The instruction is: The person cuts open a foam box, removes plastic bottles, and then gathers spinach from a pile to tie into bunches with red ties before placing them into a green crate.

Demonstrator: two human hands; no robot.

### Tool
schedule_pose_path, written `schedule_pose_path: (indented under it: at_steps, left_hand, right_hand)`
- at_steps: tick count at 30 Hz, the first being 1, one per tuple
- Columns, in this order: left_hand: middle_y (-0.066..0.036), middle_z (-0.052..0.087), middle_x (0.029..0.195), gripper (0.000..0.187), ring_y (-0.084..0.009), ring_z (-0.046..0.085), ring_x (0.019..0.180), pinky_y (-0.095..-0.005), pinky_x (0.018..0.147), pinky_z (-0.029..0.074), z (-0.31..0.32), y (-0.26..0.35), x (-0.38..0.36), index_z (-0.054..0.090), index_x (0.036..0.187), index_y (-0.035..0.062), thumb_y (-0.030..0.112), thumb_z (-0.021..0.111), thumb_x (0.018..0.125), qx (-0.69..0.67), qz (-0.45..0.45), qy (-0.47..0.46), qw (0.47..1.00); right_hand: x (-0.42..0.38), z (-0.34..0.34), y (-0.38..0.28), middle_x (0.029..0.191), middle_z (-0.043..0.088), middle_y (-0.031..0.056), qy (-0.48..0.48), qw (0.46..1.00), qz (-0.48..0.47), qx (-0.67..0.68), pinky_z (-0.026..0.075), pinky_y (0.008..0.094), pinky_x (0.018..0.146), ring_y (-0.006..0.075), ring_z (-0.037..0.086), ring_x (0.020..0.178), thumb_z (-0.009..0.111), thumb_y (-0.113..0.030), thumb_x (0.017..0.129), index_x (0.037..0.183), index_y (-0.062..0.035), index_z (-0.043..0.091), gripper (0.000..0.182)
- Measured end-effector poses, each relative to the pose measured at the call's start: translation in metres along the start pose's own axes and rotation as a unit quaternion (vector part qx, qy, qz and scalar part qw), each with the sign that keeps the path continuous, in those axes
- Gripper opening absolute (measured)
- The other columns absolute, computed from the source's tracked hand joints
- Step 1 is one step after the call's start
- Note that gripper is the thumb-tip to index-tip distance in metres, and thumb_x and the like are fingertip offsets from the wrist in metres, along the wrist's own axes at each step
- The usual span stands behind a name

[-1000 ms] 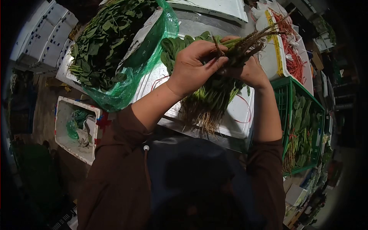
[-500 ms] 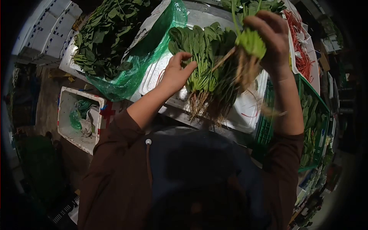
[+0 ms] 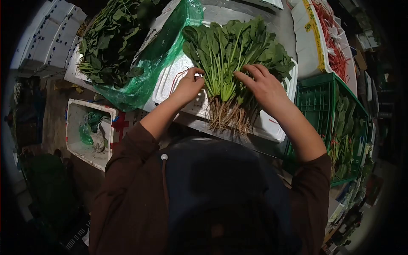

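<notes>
A broad bunch of spinach (image 3: pixel 227 55) lies on a white foam lid (image 3: pixel 170 76), leaves pointing away from me and brown roots (image 3: pixel 229 114) toward me. At its left edge is my left hand (image 3: pixel 189 87), fingers curled with a gap between thumb and forefinger. My right hand (image 3: pixel 265 87) rests over the right-hand stems, its fingers apart and bent, the tips touching the spinach. Neither hand is closed round the bunch. A thin red tie (image 3: pixel 176 80) lies on the lid by my left hand.
Green plastic (image 3: pixel 163 68) and a heap of leafy greens (image 3: pixel 112 46) are to the left. A foam box (image 3: pixel 91 131) holding scraps stands lower left. On the right are a green crate (image 3: pixel 329 114) with more greens and a white box (image 3: pixel 312 42) beside red ties (image 3: pixel 333 42).
My right hand has come down and left, and the spinach it held aloft now lies with the rest on the lid. My left hand has shifted slightly left and down.
</notes>
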State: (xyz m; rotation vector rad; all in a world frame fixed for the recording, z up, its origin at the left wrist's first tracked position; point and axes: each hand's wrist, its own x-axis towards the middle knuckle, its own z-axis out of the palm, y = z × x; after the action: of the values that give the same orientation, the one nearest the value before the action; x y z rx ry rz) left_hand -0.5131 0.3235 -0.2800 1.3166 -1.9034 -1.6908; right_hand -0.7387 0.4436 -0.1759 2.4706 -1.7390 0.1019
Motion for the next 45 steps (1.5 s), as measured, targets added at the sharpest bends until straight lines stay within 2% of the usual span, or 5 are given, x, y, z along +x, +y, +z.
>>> schedule_pose_path:
  at_steps: [9, 18, 25, 37, 45]
  left_hand:
    - [-0.017, 0.056, 0.101, 0.029, -0.0358, 0.056, 0.093, -0.0447, 0.080, 0.047, -0.022, -0.032, -0.004, 0.055, 0.104, 0.0081, 0.016, 0.063, 0.078, 0.393, 0.143, 0.257, 0.871]
    - [-0.012, 0.063, 0.088, 0.020, -0.0339, 0.059, 0.082, -0.0434, 0.069, 0.048, -0.041, -0.022, -0.002, 0.058, 0.105, 0.0160, 0.019, 0.059, 0.085, 0.399, 0.145, 0.136, 0.895]
    - [-0.007, 0.064, 0.105, 0.033, -0.0141, 0.057, 0.089, -0.0268, 0.079, 0.044, -0.061, -0.011, -0.003, 0.053, 0.118, -0.0014, 0.008, 0.049, 0.086, -0.267, -0.106, -0.081, 0.954]
    - [0.001, 0.057, 0.086, 0.030, -0.0085, 0.045, 0.071, -0.0230, 0.069, 0.038, -0.069, -0.019, 0.016, 0.061, 0.106, 0.0034, 0.030, 0.053, 0.094, -0.274, 0.007, 0.014, 0.962]
    - [-0.003, 0.054, 0.084, 0.026, -0.0126, 0.048, 0.079, -0.0256, 0.074, 0.039, 0.015, 0.090, 0.032, 0.056, 0.094, 0.0038, 0.029, 0.048, 0.094, -0.298, 0.120, -0.221, 0.921]
  right_hand:
    - [-0.109, 0.044, 0.036, 0.109, 0.057, 0.0172, 0.037, 0.903, 0.413, 0.117, 0.045, 0.0426, 0.086, 0.0374, 0.053, 0.101, 0.058, -0.001, 0.076, 0.115, -0.0065, 0.053, 0.040]
    - [-0.177, 0.076, 0.006, 0.105, 0.057, 0.0109, -0.054, 0.902, 0.397, 0.161, 0.045, 0.0383, 0.085, 0.0304, 0.051, 0.104, 0.052, -0.008, 0.080, 0.090, -0.0055, 0.060, 0.013]
    - [-0.188, 0.076, 0.013, 0.095, 0.060, 0.0117, -0.035, 0.924, 0.358, 0.130, 0.047, 0.0392, 0.079, 0.0308, 0.055, 0.097, 0.057, -0.010, 0.079, 0.085, -0.0056, 0.060, 0.008]
    - [-0.159, 0.024, 0.031, 0.079, 0.056, 0.0025, 0.355, 0.608, 0.481, 0.523, 0.049, 0.0251, 0.069, 0.0109, 0.059, 0.073, 0.053, -0.014, 0.094, 0.099, 0.0013, 0.055, 0.016]
    - [-0.002, -0.047, -0.008, 0.079, 0.061, 0.0051, 0.203, 0.872, 0.232, 0.380, 0.048, 0.0262, 0.063, 0.0129, 0.060, 0.069, 0.057, -0.010, 0.090, 0.100, -0.0052, 0.059, 0.011]
